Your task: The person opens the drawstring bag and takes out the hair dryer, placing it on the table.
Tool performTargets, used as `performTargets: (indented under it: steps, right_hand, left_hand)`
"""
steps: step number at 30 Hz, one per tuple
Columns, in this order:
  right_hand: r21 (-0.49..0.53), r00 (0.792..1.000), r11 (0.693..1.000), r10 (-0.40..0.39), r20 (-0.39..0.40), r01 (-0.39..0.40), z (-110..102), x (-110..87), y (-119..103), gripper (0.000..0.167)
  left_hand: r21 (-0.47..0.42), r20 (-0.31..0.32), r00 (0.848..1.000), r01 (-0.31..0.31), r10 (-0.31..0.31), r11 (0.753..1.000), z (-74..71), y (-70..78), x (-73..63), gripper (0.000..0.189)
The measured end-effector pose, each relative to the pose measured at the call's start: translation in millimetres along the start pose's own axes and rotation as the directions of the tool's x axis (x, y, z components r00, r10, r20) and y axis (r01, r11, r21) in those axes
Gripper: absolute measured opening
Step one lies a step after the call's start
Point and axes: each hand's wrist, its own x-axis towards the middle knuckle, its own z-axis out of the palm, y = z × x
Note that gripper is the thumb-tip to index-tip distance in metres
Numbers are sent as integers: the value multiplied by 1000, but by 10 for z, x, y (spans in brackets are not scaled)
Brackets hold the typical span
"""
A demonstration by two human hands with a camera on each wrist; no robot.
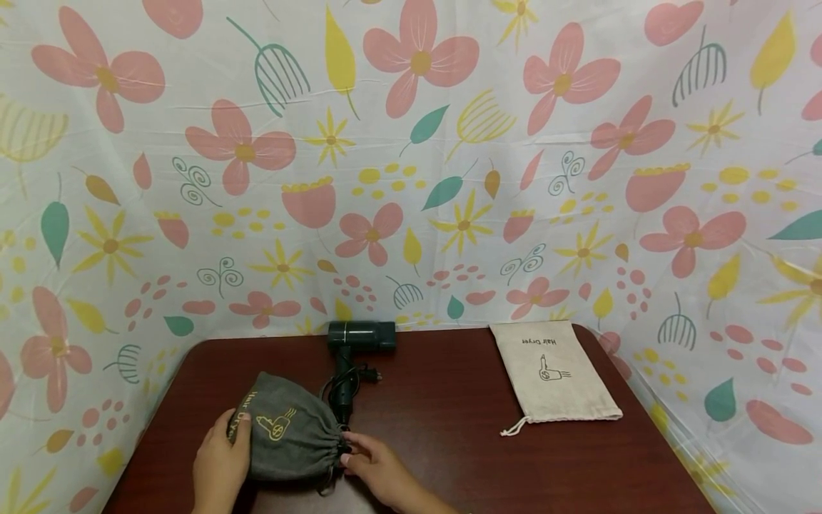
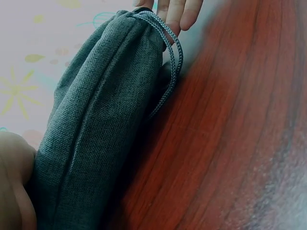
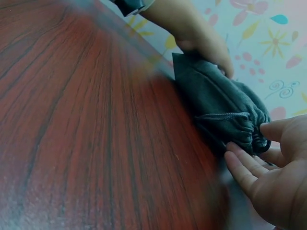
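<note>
A dark grey drawstring bag [image 1: 298, 446] printed with a gold hair dryer picture is tilted up near the table's front left, its mouth gathered tight. My left hand [image 1: 221, 457] grips its flat bottom end, thumb across the printed face. At the gathered neck, my right hand [image 1: 382, 467] pinches the mouth between thumb and fingers. In the left wrist view, grey drawstring cords [image 2: 175, 62] loop down from the neck. The right wrist view has the bag [image 3: 211, 88] between both hands. What is inside the bag is hidden.
Behind the bag a dark green hair dryer [image 1: 362, 335] lies on the table [image 1: 443, 414], its black cord [image 1: 347, 382] bundled around the handle. A cream drawstring pouch [image 1: 561, 392] marked "Hair Dryer" lies flat at the right. Flower-patterned cloth [image 1: 411, 178] surrounds the table's back and sides.
</note>
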Motion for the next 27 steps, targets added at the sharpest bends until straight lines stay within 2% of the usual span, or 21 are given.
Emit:
performTargets:
  steps: [15,21,27]
  right_hand:
    - [-2,999,999,-33,-12,33,46,-2,0,48]
    - [9,999,1000,-29,-36,30,63,-18,-30,53]
    - [59,997,996,-58,-48,61,73,-47,-73,53]
  left_hand:
    - [-60,-51,998,37,-40,997,-79,39,-102,70]
    - [-88,-93,995,14,-22,996,-160,109,-151,67]
    - [-107,-82,996,20,-29,994,-252,223,-197,71]
